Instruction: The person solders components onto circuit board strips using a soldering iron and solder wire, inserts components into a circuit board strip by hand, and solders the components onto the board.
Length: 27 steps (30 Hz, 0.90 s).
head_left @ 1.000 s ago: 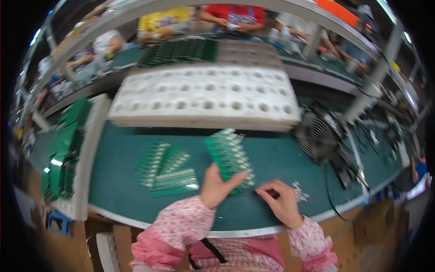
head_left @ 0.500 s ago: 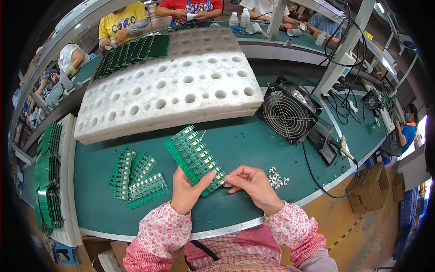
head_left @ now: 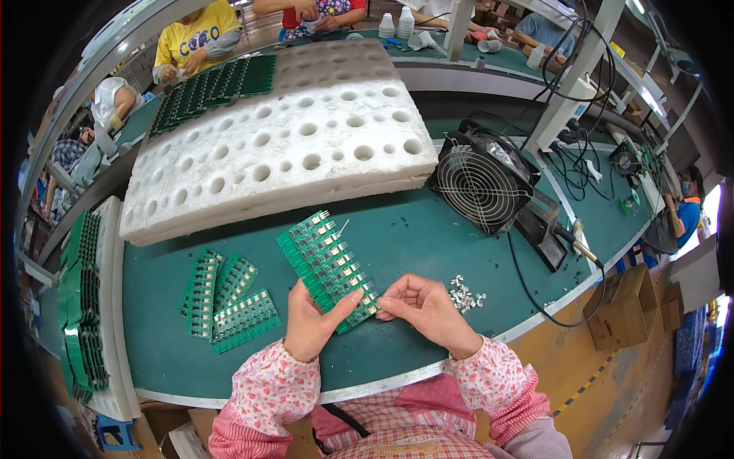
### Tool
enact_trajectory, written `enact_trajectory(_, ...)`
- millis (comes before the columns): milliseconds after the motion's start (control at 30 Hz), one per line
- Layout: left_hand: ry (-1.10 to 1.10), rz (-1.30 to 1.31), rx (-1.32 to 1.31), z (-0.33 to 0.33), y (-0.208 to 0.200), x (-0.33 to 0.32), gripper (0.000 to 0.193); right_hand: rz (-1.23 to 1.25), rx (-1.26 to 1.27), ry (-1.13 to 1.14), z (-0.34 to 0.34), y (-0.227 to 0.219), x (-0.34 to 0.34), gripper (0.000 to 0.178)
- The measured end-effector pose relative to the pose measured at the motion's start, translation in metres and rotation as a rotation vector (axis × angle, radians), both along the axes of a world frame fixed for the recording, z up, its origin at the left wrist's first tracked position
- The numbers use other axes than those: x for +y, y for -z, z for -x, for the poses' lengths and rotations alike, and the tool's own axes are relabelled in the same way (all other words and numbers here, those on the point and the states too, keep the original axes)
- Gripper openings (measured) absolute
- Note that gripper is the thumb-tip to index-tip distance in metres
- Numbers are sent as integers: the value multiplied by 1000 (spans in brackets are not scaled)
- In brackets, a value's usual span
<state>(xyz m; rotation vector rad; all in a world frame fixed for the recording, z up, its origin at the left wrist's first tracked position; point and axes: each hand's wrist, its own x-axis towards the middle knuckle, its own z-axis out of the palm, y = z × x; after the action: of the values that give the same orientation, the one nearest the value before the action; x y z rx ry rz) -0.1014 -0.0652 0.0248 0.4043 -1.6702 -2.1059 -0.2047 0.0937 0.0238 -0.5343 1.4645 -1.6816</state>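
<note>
Head view: a green worktable point(head_left: 428, 229) is seen spread under and beyond both hands. Farther out from the hands, a large white foam slab point(head_left: 275, 145) pierced with round holes is laid across the table. Ahead of the right hand and to its right, a black fan point(head_left: 479, 186) with a wire grille is stood on the table, with black cables trailing from it. Far off to the left of the left hand, a rack of green boards point(head_left: 80, 306) is set along the table's edge. Just to the left of the left hand, three small green boards point(head_left: 225, 298) are laid flat, overlapping one another. A long green circuit board panel point(head_left: 327, 268), fitted with rows of small parts, is grasped at its near end by the left hand point(head_left: 312, 325), with the thumb pressed over its upper face. The same near end is touched by the right hand point(head_left: 425, 308), whose fingertips are pinched together against the panel's edge. Just to the right of the right hand, a little heap of small metal parts point(head_left: 466, 292) is left on the table.
</note>
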Motion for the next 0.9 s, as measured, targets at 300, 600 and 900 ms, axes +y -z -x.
enact_trajectory(300,11,-38,5,-1,-1,3,30,-15,267,73,-9,10,1,12)
enact_trajectory(600,18,-122,32,1,2,4,35,78,-54,115,-25,3,-1,27)
enact_trajectory(900,87,-100,78,-5,-3,5,38,89,-190,172,-38,-10,4,28)
